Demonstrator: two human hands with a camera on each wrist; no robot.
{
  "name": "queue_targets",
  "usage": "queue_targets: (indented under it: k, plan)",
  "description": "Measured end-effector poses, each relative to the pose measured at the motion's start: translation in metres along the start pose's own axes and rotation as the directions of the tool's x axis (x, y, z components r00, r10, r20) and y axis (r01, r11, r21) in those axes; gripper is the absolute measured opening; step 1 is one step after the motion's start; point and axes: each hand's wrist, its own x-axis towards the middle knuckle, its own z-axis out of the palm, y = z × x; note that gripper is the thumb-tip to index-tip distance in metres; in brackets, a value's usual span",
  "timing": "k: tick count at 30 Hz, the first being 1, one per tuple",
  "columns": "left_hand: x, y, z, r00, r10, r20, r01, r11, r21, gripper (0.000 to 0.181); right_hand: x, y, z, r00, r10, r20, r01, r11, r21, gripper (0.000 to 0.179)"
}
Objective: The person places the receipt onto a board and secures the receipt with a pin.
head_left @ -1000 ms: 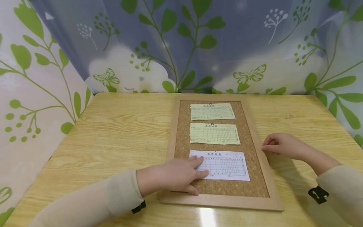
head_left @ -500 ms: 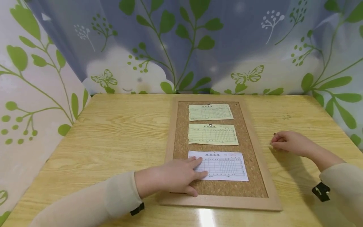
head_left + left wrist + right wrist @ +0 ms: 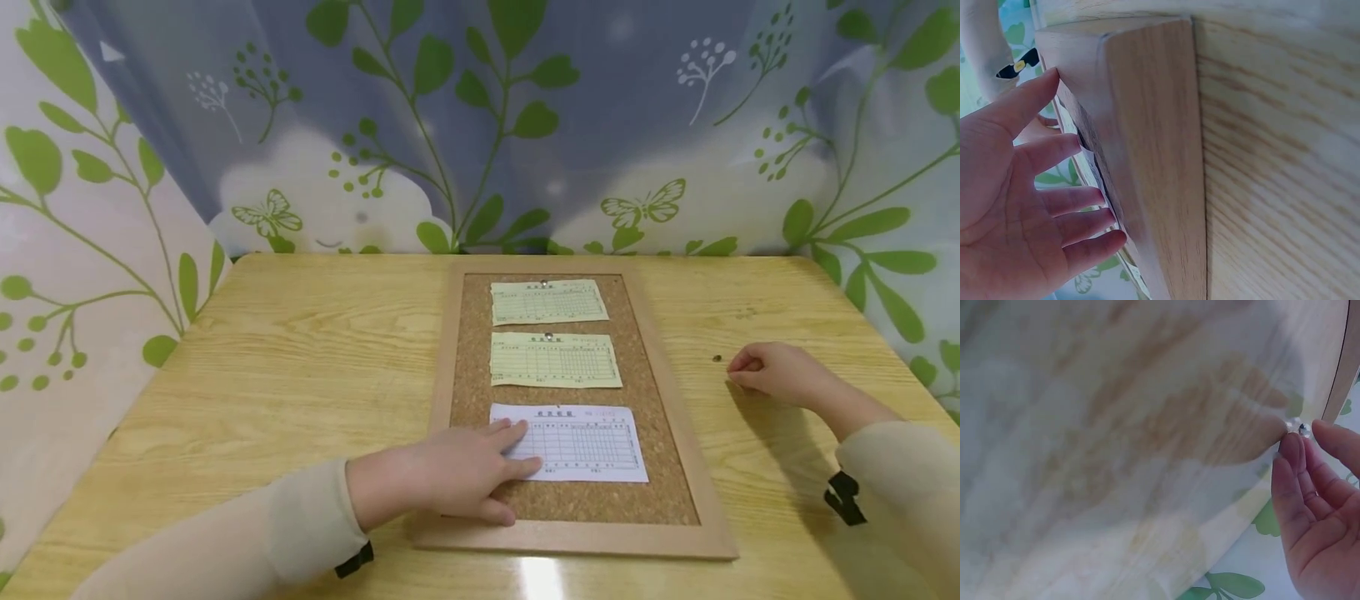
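A wood-framed cork board [image 3: 570,504] lies on the table with two yellow receipt slips [image 3: 581,367] and, lowest, a white receipt slip [image 3: 600,458]. My left hand [image 3: 442,475] rests with spread fingers on the white slip's left part, its thumb over the cork near the lower frame. The left wrist view shows those straight fingers [image 3: 1079,222] from the palm side, along the board's edge. Right of the board, a small metallic thumbtack [image 3: 717,358] lies on the table. Just beside it is my right hand [image 3: 780,375], fingers loosely bent; the right wrist view shows thumb and forefinger parted near the tack [image 3: 1304,430].
Small shiny pins [image 3: 548,337] sit at the top edges of the yellow slips; a tiny dark spot marks the white slip's top edge. A leaf-patterned curtain [image 3: 480,125] hangs behind the wooden table [image 3: 300,350]. Dark straps sit at both sleeve cuffs.
My right hand has shifted right, away from the board, and the thumbtack has come into sight beside its fingertips. The left hand stays on the white slip. The head view has turned slightly.
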Motion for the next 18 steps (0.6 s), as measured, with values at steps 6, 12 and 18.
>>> queue_targets:
  k: [6,12,18]
  plan:
    - [-0.002,-0.002,0.003,1.0,0.001,-0.014,-0.001,1.0,-0.004,0.064,0.008,0.001,-0.001,1.0,0.009,-0.028,-0.01,1.0,-0.026,0.023]
    - [-0.003,-0.001,0.004,1.0,-0.009,-0.016,0.009,1.0,-0.023,0.065,0.012,0.001,-0.001,0.999,0.008,-0.047,-0.01,0.999,-0.039,0.026]
    - [-0.002,0.0,0.004,1.0,-0.005,-0.013,0.005,0.999,-0.033,0.066,0.014,-0.001,0.0,0.998,-0.013,-0.056,0.01,0.999,-0.051,0.025]
